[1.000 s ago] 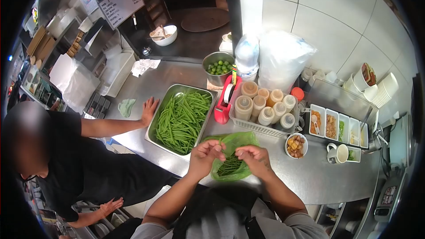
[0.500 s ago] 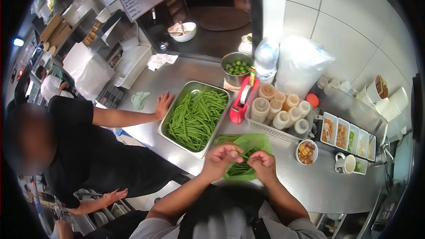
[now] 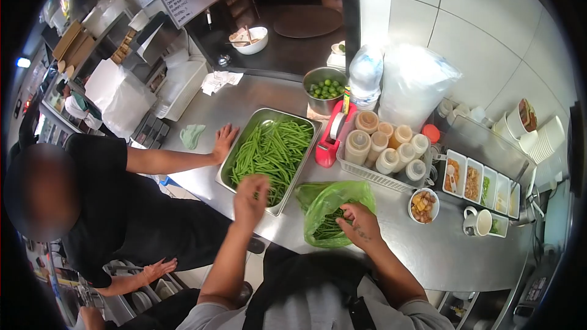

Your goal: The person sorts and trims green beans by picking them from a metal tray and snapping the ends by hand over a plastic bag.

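My left hand point(image 3: 251, 200) is raised over the near right corner of a steel pan point(image 3: 280, 212) full of green beans point(image 3: 274, 150). Its fingers are curled but smeared by motion, so what they hold, if anything, does not show. At the mouth of a green plastic bag point(image 3: 351, 194), my right hand point(image 3: 362, 226) has thumb and forefinger apart, with the fingertips just over the opening. More green beans point(image 3: 330, 226) lie inside the bag, partly hidden by its folds.
A co-worker's hand point(image 3: 225, 142) rests on the steel counter point(image 3: 211, 110) against the pan's left side. Behind the bag stand a red tape dispenser point(image 3: 327, 150), a pot of limes point(image 3: 327, 88) and a basket of bottles point(image 3: 382, 175). To the right are a bowl point(image 3: 423, 206) and a mug point(image 3: 477, 222).
My hands were together above the bag, fingers pinched. My left hand has swung left over the pan, while the right has lowered slightly at the bag's mouth and its fingers have parted.
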### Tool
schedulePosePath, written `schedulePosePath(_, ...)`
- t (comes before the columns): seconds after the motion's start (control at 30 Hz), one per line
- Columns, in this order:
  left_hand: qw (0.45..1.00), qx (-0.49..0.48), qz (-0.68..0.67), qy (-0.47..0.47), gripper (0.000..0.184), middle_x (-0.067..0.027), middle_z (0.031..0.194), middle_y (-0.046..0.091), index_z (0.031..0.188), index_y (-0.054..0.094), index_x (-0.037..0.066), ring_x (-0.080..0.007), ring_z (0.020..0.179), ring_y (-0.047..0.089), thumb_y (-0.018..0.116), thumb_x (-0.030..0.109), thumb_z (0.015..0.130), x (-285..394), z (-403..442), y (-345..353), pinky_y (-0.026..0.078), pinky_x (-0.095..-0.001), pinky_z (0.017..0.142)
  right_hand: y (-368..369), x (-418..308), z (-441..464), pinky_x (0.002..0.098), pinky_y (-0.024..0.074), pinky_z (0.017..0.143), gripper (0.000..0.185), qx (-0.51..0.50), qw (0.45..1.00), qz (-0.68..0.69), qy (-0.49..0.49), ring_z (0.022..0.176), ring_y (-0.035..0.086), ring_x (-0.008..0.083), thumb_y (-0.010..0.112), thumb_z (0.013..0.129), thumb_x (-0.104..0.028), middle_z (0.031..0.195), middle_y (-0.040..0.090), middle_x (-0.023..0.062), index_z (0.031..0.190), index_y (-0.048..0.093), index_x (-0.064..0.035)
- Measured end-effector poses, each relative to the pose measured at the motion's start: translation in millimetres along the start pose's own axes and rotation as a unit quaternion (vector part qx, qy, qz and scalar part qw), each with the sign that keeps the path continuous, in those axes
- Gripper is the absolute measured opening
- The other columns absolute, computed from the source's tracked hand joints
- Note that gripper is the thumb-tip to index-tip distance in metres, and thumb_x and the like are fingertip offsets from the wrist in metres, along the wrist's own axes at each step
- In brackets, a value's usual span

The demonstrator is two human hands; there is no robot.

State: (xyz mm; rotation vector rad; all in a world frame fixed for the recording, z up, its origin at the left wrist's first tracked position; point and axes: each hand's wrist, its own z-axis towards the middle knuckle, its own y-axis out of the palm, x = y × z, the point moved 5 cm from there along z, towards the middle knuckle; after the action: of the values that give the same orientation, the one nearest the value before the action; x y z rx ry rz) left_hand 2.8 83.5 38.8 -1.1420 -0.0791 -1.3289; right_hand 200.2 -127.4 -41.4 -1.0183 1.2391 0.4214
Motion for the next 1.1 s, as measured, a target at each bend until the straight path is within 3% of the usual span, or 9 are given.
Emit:
schedulePosePath(0.07,0.997,-0.019,0.025,-0.069,0.015,-0.0158,0.100,0.066,0.101,0.066,-0.001,-0.0291,0.082,0.066,0.064,0.002,0.086,-46.9,8.3,-6.6,0.053,-0.0338,0.072,2.5,-1.9,-0.6,0.0364,0.0510,0.067,0.017,-0.011,0.983,-0.150,-0.110,0.075,0.062,0.0259,0.073,0.080,-0.015,0.080,0.062,0.0111,0.090,0.066,-0.0037)
schedulePosePath(0.17,0.988,-0.064,0.044,-0.133,0.016,-0.0170,0.099,0.066,0.102,0.066,-0.002,-0.0283,0.085,0.066,0.062,0.002,0.087,-96.5,-5.3,0.8,0.052,-0.0328,0.071,11.2,13.1,4.7,0.0404,0.0504,0.076,0.017,-0.045,0.975,-0.204,-0.080,0.086,0.060,0.0316,0.071,0.077,-0.016,0.083,0.059,0.0134,0.089,0.067,-0.0034)
schedulePosePath(0.33,0.987,-0.105,-0.076,-0.093,0.020,-0.0120,0.106,0.066,0.103,0.066,0.000,-0.0238,0.094,0.065,0.064,-0.005,0.084,-10.5,-25.4,31.0,0.053,-0.0318,0.077,15.9,22.3,11.8,0.0421,0.0480,0.078,0.011,0.027,0.948,-0.299,-0.107,0.093,0.057,0.0330,0.065,0.078,-0.013,0.091,0.057,0.0152,0.081,0.065,-0.0029)
schedulePosePath(0.4,0.933,-0.255,-0.243,-0.074,0.028,-0.0124,0.113,0.065,0.108,0.067,0.003,-0.0231,0.098,0.064,0.066,-0.008,0.082,30.5,-39.9,55.1,0.051,-0.0309,0.083,19.9,28.4,14.2,0.0420,0.0477,0.080,0.011,0.009,0.941,-0.323,-0.104,0.095,0.056,0.0335,0.064,0.078,-0.013,0.093,0.056,0.0158,0.080,0.065,-0.0022)
schedulePosePath(0.53,0.837,-0.479,-0.255,-0.061,0.029,-0.0159,0.120,0.062,0.118,0.062,0.001,-0.0253,0.108,0.062,0.064,0.008,0.090,87.5,-59.1,94.5,0.048,-0.0323,0.091,19.8,21.0,14.6,0.0412,0.0484,0.080,0.011,-0.010,0.946,-0.306,-0.108,0.092,0.058,0.0333,0.068,0.076,-0.013,0.092,0.058,0.0151,0.084,0.067,-0.0048)
schedulePosePath(0.63,0.934,-0.312,-0.173,0.015,0.025,-0.0158,0.111,0.065,0.113,0.065,0.001,-0.0258,0.102,0.064,0.064,0.011,0.091,61.3,-54.8,111.7,0.049,-0.0318,0.087,4.8,-2.3,5.3,0.0405,0.0500,0.076,0.013,0.025,0.965,-0.236,-0.109,0.086,0.061,0.0317,0.071,0.076,-0.014,0.088,0.061,0.0132,0.086,0.068,-0.0063)
schedulePosePath(0.73,0.945,-0.281,-0.141,-0.092,0.022,-0.0177,0.100,0.066,0.107,0.067,0.000,-0.0287,0.087,0.064,0.065,0.010,0.087,38.1,-43.6,108.6,0.050,-0.0344,0.070,-5.6,-10.5,-2.1,0.0401,0.0503,0.072,0.014,0.048,0.982,-0.161,-0.088,0.082,0.062,0.0312,0.072,0.078,-0.015,0.085,0.063,0.0119,0.088,0.068,-0.0062)
schedulePosePath(0.77,0.937,-0.301,-0.112,-0.137,0.018,-0.0120,0.096,0.068,0.101,0.069,-0.001,-0.0212,0.087,0.065,0.067,0.012,0.089,34.7,-43.1,108.1,0.050,-0.0299,0.075,-7.8,-10.6,-2.7,0.0403,0.0501,0.070,0.014,0.060,0.988,-0.120,-0.081,0.080,0.062,0.0312,0.072,0.080,-0.015,0.083,0.063,0.0112,0.090,0.068,-0.0061)
schedulePosePath(1.1,0.912,-0.253,-0.276,-0.169,0.016,-0.0082,0.094,0.068,0.103,0.067,-0.003,-0.0109,0.083,0.061,0.062,0.010,0.094,42.6,-59.8,125.9,0.048,-0.0265,0.071,9.8,-16.3,-7.0,0.0358,0.0512,0.071,0.016,0.014,0.988,-0.046,-0.145,0.081,0.064,0.0302,0.073,0.079,-0.007,0.088,0.065,0.0131,0.093,0.067,-0.0018)
